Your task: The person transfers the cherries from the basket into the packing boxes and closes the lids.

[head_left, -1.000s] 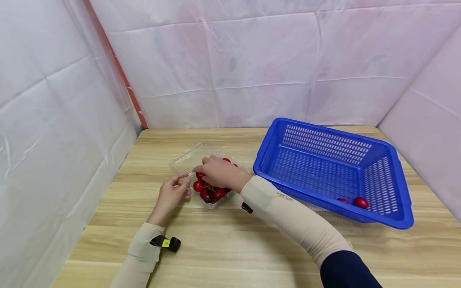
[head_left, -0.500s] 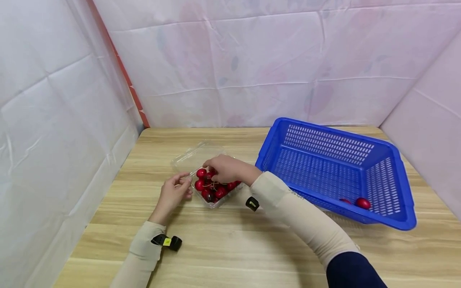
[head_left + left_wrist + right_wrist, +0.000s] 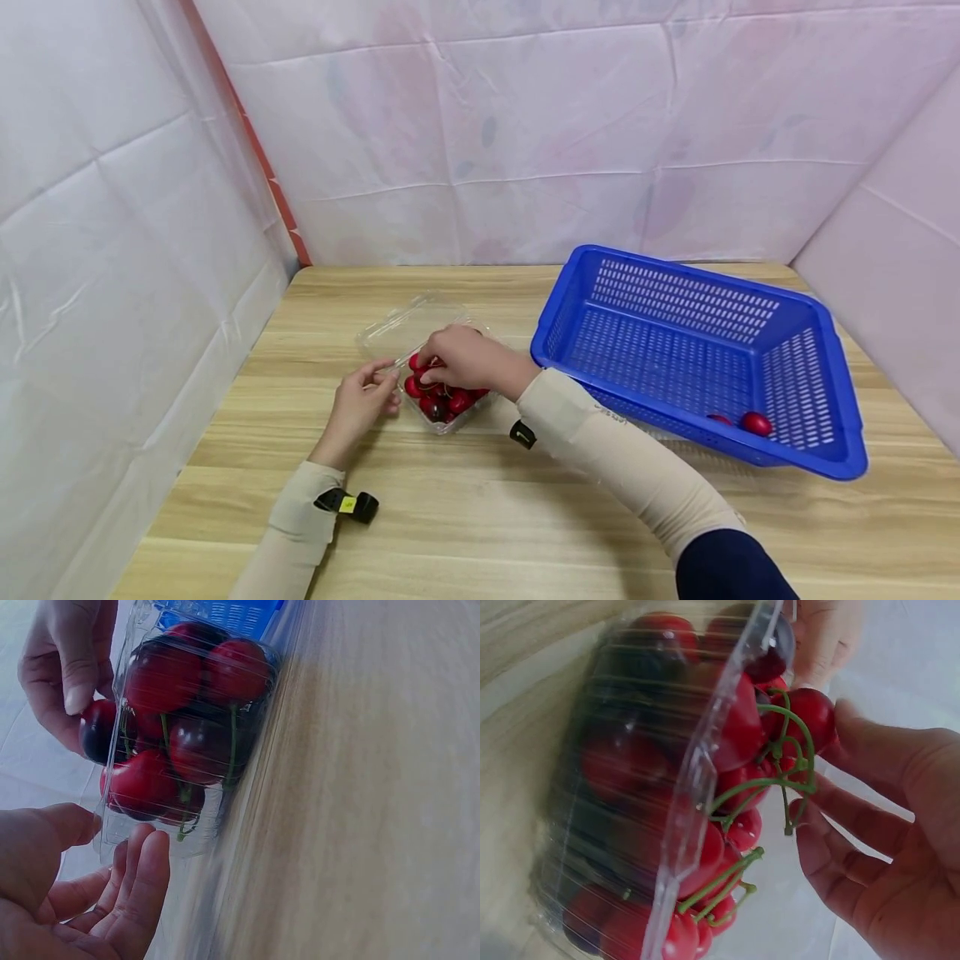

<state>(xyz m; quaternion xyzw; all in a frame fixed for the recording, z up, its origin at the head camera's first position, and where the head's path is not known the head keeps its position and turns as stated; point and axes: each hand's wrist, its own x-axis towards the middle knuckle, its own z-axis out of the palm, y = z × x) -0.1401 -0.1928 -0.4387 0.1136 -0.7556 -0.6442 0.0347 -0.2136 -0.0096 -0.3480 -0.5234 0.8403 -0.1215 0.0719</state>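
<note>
A clear plastic clamshell box full of red cherries with green stems sits on the table, its lid folded back. At the near left corner, my left hand pinches the rim; in the left wrist view its thumb lies at the edge and its fingers against the wall. My right hand reaches over the box from the right. In the right wrist view its thumb and fingers pinch a cherry on top of the pile. The head view hides part of the pile under this hand.
Right of the box stands a blue perforated plastic basket. A red cherry lies in its near right part, beside another partly hidden one. White cloth hangs behind the wooden table and at both sides.
My right hand first drew back to the right, baring more cherries, then shifted left and down onto the pile. My left hand stays at the box corner.
</note>
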